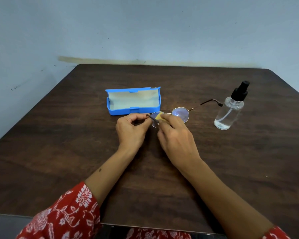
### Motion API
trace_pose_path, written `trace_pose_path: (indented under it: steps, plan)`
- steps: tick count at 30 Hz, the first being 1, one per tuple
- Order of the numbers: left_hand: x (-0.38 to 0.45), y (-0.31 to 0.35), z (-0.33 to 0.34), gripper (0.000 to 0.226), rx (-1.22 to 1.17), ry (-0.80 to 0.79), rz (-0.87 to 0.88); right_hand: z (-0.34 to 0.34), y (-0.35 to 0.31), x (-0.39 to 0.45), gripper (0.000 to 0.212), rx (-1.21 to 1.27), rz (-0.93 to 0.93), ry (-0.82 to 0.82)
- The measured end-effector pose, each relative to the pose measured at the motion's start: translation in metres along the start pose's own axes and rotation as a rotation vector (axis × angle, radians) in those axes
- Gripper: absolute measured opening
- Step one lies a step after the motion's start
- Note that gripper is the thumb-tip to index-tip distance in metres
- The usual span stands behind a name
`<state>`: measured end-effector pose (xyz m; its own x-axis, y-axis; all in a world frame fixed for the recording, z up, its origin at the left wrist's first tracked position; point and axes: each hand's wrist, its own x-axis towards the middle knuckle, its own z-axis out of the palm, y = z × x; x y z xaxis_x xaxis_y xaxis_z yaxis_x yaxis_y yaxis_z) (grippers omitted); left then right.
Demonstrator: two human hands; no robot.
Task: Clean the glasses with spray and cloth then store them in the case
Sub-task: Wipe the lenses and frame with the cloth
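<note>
Two hands work: left hand point(130, 125) pinches the glasses point(179, 114), right hand point(175, 133) rubs a yellow cloth point(160, 116) on one lens. Storing in the open case point(133, 102) is left.

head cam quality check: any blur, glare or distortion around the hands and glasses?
Head view: wide-angle bowing curves the table edges; light is soft and even, shadows faint. The right hand looks slightly motion-smeared where it rubs the yellow cloth on the glasses; the left hand is sharper. Lenses show a bluish sheen; the spray bottle shows mild highlights, no hard glare.
</note>
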<state>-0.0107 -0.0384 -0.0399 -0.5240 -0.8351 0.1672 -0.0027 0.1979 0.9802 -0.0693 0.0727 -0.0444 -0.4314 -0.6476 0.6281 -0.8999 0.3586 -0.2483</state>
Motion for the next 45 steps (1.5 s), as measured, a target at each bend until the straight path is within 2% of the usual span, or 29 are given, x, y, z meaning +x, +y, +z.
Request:
trace_pose_path:
  steps: [4, 10, 14, 19, 24, 28, 33, 36, 38, 42, 45]
  plan:
    - [-0.0005, 0.0023, -0.0001, 0.012, -0.007, 0.014, -0.010, 0.0008, -0.0055, -0.0016, 0.036, 0.041, -0.042, -0.046]
    - [-0.0012, 0.0019, 0.0001, 0.015, -0.013, 0.021, 0.000, -0.0012, -0.0015, -0.0008, 0.034, -0.014, -0.001, -0.005]
    - [-0.0008, 0.0027, -0.0003, 0.013, -0.035, 0.025, -0.011, -0.0003, -0.0054, -0.0039, 0.033, 0.056, -0.057, -0.014]
    - [-0.0001, 0.0016, 0.0001, 0.013, -0.010, 0.023, -0.010, -0.0019, -0.0023, -0.0033, 0.029, 0.016, 0.012, 0.041]
    - [-0.0001, 0.0024, -0.0002, 0.013, -0.031, 0.030, -0.016, -0.0017, -0.0056, -0.0053, 0.032, 0.088, -0.057, -0.023]
    - [-0.0006, 0.0028, -0.0003, 0.013, -0.005, 0.032, 0.007, -0.0032, -0.0027, -0.0038, 0.030, 0.036, -0.001, 0.038]
    - [-0.0024, 0.0060, -0.0017, 0.014, -0.029, 0.018, -0.006, -0.0023, -0.0056, -0.0060, 0.029, 0.085, -0.084, 0.002]
    - [-0.0027, 0.0067, -0.0021, 0.016, -0.007, 0.018, 0.007, -0.0021, -0.0022, -0.0049, 0.026, 0.018, -0.039, 0.027]
    - [-0.0026, 0.0066, -0.0021, 0.017, 0.011, 0.026, 0.023, -0.0020, -0.0015, -0.0040, 0.028, -0.015, -0.020, 0.033]
    - [-0.0035, 0.0081, -0.0028, 0.019, 0.003, 0.023, 0.013, -0.0031, -0.0068, -0.0055, 0.034, 0.070, -0.095, -0.011]
    - [-0.0034, 0.0076, -0.0029, 0.018, 0.009, 0.019, 0.020, -0.0033, -0.0043, -0.0037, 0.034, 0.031, -0.061, -0.007]
